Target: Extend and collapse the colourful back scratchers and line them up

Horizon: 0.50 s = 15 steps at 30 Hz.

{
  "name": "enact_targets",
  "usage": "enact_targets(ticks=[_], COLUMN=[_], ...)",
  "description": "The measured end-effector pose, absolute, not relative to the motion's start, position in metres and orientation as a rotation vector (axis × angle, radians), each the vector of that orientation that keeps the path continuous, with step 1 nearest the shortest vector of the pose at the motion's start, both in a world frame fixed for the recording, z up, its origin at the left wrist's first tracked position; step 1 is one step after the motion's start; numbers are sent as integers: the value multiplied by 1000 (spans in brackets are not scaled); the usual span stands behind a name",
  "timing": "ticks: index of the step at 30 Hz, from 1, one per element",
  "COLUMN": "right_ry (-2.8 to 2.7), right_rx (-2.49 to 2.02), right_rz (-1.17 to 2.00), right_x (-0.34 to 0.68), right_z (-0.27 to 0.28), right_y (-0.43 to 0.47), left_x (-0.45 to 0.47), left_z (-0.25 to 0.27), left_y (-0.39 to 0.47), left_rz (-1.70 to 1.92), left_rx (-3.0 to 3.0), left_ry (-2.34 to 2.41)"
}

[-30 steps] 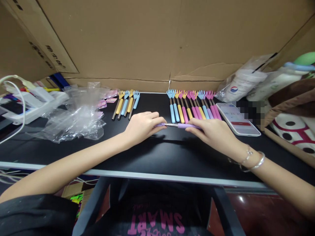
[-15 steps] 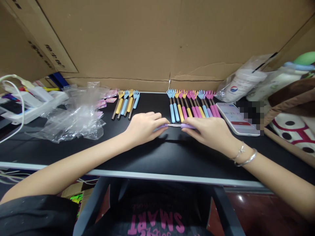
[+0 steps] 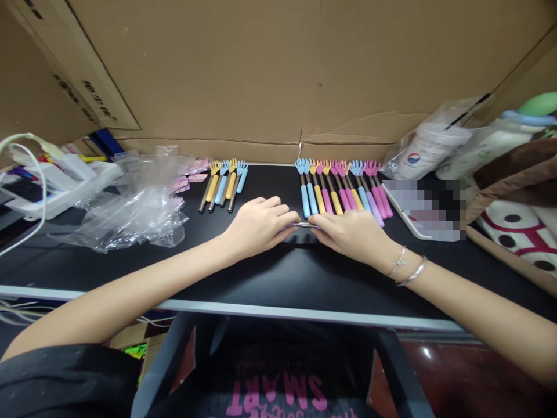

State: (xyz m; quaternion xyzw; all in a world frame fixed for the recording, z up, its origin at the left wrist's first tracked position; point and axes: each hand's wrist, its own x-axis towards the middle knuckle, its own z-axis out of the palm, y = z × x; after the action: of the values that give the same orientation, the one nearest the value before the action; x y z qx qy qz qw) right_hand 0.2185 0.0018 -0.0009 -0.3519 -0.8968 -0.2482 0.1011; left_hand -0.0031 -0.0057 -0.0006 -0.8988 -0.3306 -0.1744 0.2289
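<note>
Between my two hands is a slim back scratcher, mostly hidden by my fingers, with a short silver length of its rod showing. My left hand pinches one end between thumb and fingers. On the other end my right hand closes in the same way, its fingertips close to the left ones. Just behind the right hand lies a row of back scratchers with blue, yellow, pink and purple handles. A smaller group of back scratchers, yellow and blue with bare dark rods, lies beyond my left hand.
Crumpled clear plastic bags lie on the left of the black table, near a white power strip. A phone, a bagged cup and a brown-handled bag are on the right. A cardboard wall stands behind.
My right hand has moved left toward my left hand, so less of the silver rod shows between them. My left hand has stayed about where it was.
</note>
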Motion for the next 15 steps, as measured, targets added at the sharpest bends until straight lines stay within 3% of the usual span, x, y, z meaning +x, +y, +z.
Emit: enact_targets(ticks=[15], right_ry=[-2615], right_rx=[-946], right_rz=[-809], right_x=[228], right_z=[7], right_y=[-2], left_x=[-6], left_z=[8], left_y=[-9], left_rz=[-521], left_rx=[-2368], left_ry=[-808])
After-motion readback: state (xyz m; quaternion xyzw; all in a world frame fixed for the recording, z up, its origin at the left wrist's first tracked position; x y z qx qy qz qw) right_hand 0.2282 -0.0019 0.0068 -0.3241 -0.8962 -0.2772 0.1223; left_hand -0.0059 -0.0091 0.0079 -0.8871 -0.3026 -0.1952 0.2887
